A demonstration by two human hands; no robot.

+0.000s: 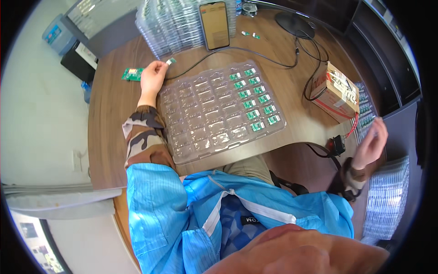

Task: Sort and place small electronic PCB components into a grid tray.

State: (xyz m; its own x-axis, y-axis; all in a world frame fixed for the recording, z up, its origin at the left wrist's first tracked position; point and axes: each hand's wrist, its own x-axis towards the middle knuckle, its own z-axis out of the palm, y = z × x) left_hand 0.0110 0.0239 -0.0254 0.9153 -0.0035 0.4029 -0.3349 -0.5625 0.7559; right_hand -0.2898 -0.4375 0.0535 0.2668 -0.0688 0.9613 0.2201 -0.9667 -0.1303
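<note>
My left hand point(154, 78) is over the left part of the desk, thumb and fingertips closed on a small green circuit board point(171, 61) with a white part. Just left of that hand lies a larger green circuit board point(132, 74). In front of me is a clear plastic blister tray point(203, 121); its two right-hand columns hold small green boards point(249, 104), and its other pockets hold none. My right hand point(372, 144) is out at the far right with fingers extended, beside another tray of green boards point(365, 107). I see nothing in it.
Stacked clear trays point(171, 27) stand at the back behind a propped phone point(215, 26). A black cable point(255, 53) crosses the desk. On the right are a cardboard box point(335, 93), a black switch with red wires point(336, 145) and more stacked trays point(387, 198).
</note>
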